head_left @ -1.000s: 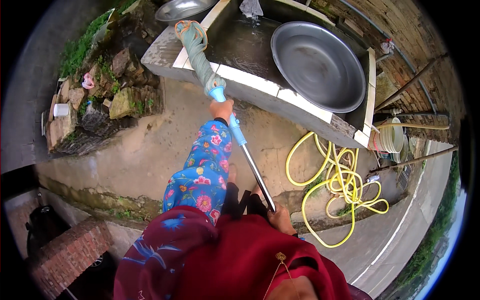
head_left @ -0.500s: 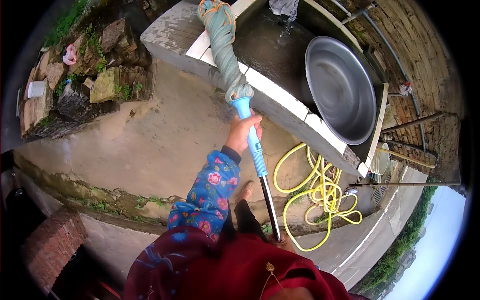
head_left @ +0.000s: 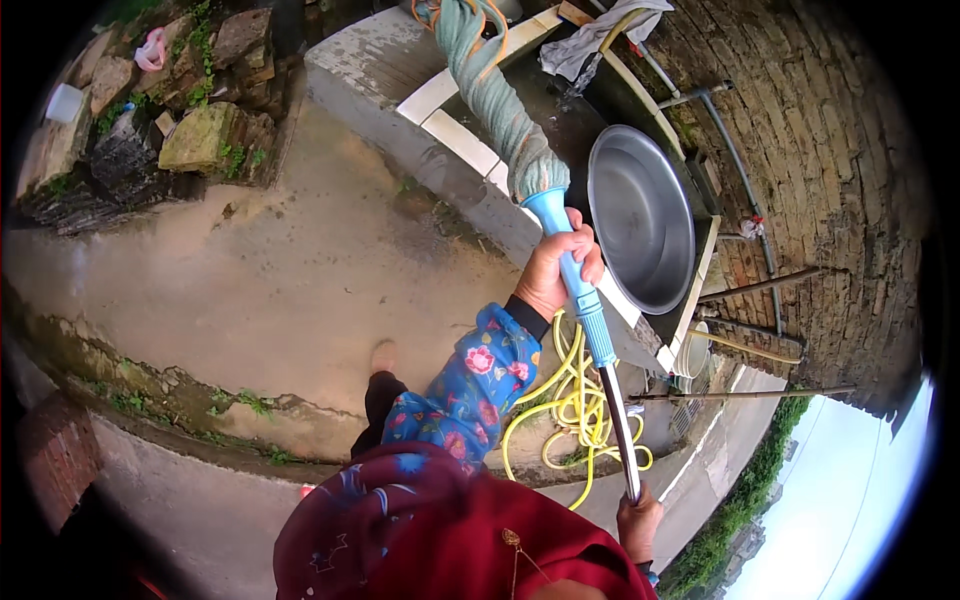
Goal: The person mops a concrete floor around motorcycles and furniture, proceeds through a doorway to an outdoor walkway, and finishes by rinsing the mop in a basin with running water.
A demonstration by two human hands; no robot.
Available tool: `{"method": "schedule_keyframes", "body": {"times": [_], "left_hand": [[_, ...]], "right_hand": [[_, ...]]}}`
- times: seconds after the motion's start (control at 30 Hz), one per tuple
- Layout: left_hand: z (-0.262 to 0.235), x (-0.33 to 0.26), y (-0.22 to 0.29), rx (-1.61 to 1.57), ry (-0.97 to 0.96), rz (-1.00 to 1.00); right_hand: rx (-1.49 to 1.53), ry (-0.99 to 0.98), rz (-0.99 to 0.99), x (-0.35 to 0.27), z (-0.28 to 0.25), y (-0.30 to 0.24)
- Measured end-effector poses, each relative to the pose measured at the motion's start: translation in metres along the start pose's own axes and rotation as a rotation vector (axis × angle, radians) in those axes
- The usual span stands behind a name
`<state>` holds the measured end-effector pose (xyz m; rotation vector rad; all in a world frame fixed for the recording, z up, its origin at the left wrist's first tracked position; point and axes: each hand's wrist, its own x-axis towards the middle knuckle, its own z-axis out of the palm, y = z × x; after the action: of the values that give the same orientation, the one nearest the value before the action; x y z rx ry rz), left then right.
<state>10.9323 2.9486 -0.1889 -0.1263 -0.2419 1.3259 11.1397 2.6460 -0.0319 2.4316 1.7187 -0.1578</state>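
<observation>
My left hand (head_left: 553, 271) is wrapped round the light blue plastic sleeve of a twist mop (head_left: 577, 285). Lower on the shaft, my right hand (head_left: 640, 524) grips the shiny metal pole. The mop's grey-green head (head_left: 492, 105), with orange strands, is wound into a tight twist and points up and away from me. It passes over the pale tiled rim (head_left: 463, 143) of a water trough, and its far end runs to the top of the view. Beyond my left hand, a grey metal basin (head_left: 642, 222) sits tilted in the trough.
A pale cloth (head_left: 603, 42) hangs at the trough's far corner, with water running beside it. A yellow hose (head_left: 572, 405) lies coiled on the ground. Broken stones (head_left: 215, 135) are piled at the left. A brick wall (head_left: 790, 150) with pipes rises at the right.
Both hands and the mop have moved to the right with my turning view. My right hand shows more fully, and the mop head stays twisted.
</observation>
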Motion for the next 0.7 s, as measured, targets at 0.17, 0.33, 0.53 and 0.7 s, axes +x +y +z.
{"method": "schedule_keyframes", "body": {"times": [0.17,0.33,0.53,0.7], "left_hand": [[-0.009,0.018,-0.009,-0.062,0.127,-0.010],[-0.013,-0.007,-0.009,-0.015,0.157,-0.157],[-0.022,-0.024,-0.014,0.191,0.497,-0.111],[-0.021,-0.020,-0.021,1.151,0.889,0.453]], "right_hand": [[-0.238,0.047,-0.071,0.015,-0.058,-0.022],[-0.199,-0.027,-0.027,-0.009,-0.049,-0.008],[0.024,-0.151,-0.024,-0.032,-0.012,-0.003],[-0.112,-0.087,-0.056,-0.036,0.001,-0.005]]}}
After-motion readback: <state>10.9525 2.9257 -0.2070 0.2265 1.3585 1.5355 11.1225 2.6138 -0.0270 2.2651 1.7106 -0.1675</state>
